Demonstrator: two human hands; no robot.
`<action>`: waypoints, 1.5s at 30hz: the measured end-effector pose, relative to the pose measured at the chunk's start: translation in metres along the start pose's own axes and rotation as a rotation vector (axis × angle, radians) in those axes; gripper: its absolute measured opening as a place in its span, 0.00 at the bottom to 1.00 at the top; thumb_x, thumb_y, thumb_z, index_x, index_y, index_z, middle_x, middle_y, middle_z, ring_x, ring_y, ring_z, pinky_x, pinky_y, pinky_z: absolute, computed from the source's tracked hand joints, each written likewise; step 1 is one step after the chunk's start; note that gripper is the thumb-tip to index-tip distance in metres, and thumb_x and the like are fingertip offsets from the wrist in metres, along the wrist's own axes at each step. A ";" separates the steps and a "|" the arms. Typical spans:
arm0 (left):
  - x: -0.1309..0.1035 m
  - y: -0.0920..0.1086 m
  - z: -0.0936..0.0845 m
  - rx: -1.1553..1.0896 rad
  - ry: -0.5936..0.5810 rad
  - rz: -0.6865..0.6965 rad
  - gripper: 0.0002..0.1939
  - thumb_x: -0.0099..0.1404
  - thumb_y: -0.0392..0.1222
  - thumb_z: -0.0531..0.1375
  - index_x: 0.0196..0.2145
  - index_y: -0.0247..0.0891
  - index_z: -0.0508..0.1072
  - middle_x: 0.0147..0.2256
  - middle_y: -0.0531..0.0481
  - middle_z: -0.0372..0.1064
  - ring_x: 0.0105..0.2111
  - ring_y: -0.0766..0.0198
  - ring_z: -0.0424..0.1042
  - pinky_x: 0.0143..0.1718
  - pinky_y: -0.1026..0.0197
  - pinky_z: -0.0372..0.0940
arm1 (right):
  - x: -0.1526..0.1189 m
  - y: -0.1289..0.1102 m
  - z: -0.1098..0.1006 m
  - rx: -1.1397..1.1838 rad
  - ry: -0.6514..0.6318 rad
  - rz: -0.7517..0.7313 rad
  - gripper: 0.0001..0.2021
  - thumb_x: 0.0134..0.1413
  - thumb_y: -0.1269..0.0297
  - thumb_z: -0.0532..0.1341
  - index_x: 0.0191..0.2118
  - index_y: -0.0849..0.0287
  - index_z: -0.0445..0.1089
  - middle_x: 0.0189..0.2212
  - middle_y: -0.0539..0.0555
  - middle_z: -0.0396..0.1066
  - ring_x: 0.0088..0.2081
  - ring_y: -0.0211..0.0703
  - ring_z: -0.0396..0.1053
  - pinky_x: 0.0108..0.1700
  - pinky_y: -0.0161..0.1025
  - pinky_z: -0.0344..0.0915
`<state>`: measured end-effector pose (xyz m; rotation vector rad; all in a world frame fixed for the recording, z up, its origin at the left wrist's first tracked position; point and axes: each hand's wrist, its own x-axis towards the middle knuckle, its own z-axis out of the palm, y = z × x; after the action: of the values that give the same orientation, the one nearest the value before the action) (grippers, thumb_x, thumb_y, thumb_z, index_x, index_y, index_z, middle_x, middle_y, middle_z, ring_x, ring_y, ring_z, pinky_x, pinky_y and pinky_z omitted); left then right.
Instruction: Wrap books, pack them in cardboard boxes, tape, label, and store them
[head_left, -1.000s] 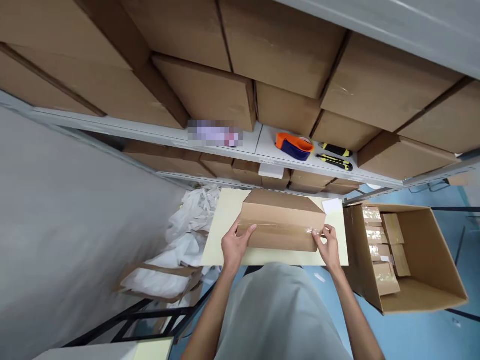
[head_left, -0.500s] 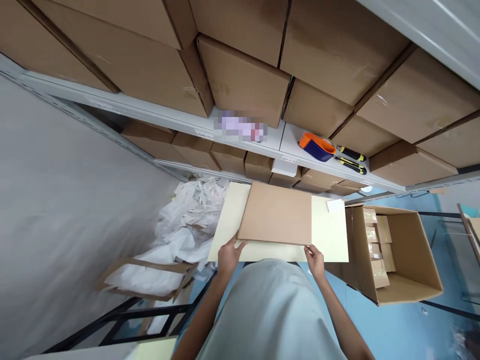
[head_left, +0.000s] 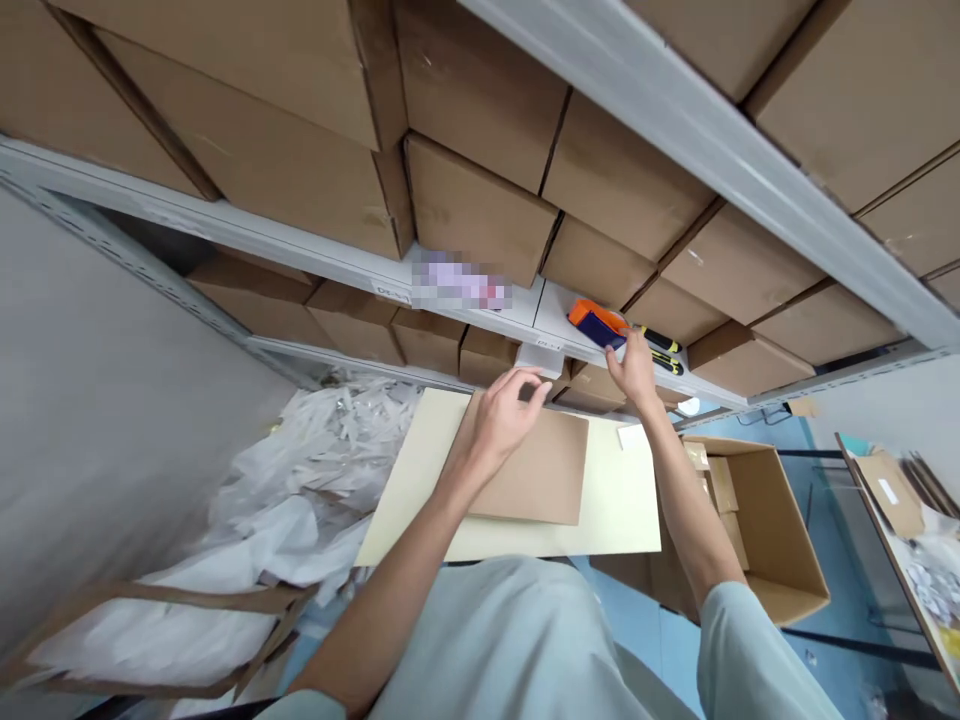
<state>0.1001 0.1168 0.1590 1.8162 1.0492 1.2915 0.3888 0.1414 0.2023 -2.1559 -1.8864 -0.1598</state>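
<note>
My right hand [head_left: 634, 368] reaches to the shelf, its thumb and fingers closed around the near right end of an orange and dark blue tape dispenser [head_left: 596, 325]. The dispenser still rests on the shelf ledge. My left hand [head_left: 510, 415] hovers over a flat brown cardboard piece [head_left: 532, 475]. Its fingers are curved, with a gap between thumb and forefinger and nothing visible in them. Under the cardboard is a pale yellow board [head_left: 619, 500]. My left forearm and hand hide the cardboard's left part.
Yellow-and-black cutters [head_left: 664, 362] lie on the shelf [head_left: 551, 310] beside my right hand. Stacked cartons [head_left: 480, 210] fill the shelves. An open carton [head_left: 780, 520] with small boxes stands at right. White plastic scraps [head_left: 315, 450] are heaped at left. A white slip [head_left: 632, 437] lies on the board.
Both hands have left the cardboard's near edge. The right hand has moved up to the tape dispenser and gripped it; the left has risen over the cardboard. The view has shifted.
</note>
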 end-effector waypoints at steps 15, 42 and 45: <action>-0.105 0.050 0.092 -0.008 0.250 -0.304 0.09 0.78 0.46 0.57 0.41 0.43 0.75 0.49 0.43 0.84 0.50 0.55 0.83 0.56 0.50 0.77 | 0.000 0.027 0.023 0.367 -0.236 -0.089 0.23 0.78 0.55 0.56 0.67 0.64 0.62 0.57 0.68 0.77 0.58 0.57 0.76 0.64 0.54 0.71; -0.269 0.126 0.157 0.161 0.211 -0.517 0.20 0.77 0.56 0.62 0.59 0.44 0.78 0.56 0.43 0.79 0.53 0.54 0.77 0.50 0.52 0.76 | -0.346 0.119 0.037 1.171 -0.923 -0.013 0.27 0.70 0.37 0.65 0.59 0.53 0.75 0.54 0.56 0.83 0.55 0.53 0.80 0.61 0.49 0.76; -0.254 0.129 0.137 0.169 0.094 -0.472 0.16 0.76 0.55 0.64 0.52 0.46 0.82 0.50 0.46 0.80 0.50 0.54 0.77 0.49 0.52 0.75 | -0.342 0.128 0.028 1.022 -0.933 -0.138 0.25 0.72 0.38 0.64 0.58 0.53 0.75 0.50 0.57 0.83 0.51 0.54 0.80 0.57 0.49 0.78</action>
<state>0.2123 -0.1765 0.1233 1.5048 1.5664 1.0303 0.4630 -0.1919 0.0704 -1.3909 -1.7940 1.6339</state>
